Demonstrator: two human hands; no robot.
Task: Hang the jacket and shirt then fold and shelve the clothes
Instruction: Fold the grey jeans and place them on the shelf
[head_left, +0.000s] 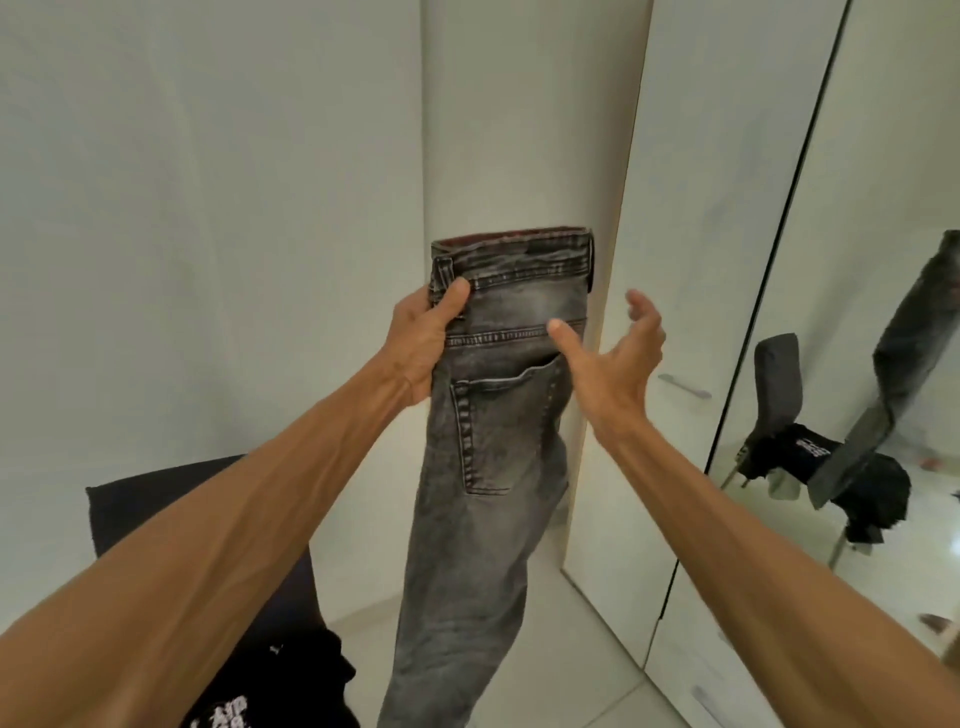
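Note:
Grey washed jeans (493, 441) hang lengthwise in the air in front of me, folded in half along the legs, waistband up, a back pocket facing me. My left hand (423, 345) grips the waistband's left edge, thumb on the front. My right hand (610, 358) is open just right of the jeans, fingers spread, its thumb tip against the denim below the waistband. A black printed garment (270, 696) lies at the bottom left, partly hidden by my left forearm.
A dark chair back (156, 509) stands at lower left. White wardrobe doors (691, 208) with a metal handle (685, 387) are on the right, beside a mirrored door (883, 260) that reflects the chair and clothes. Pale tiled floor (566, 649) lies below.

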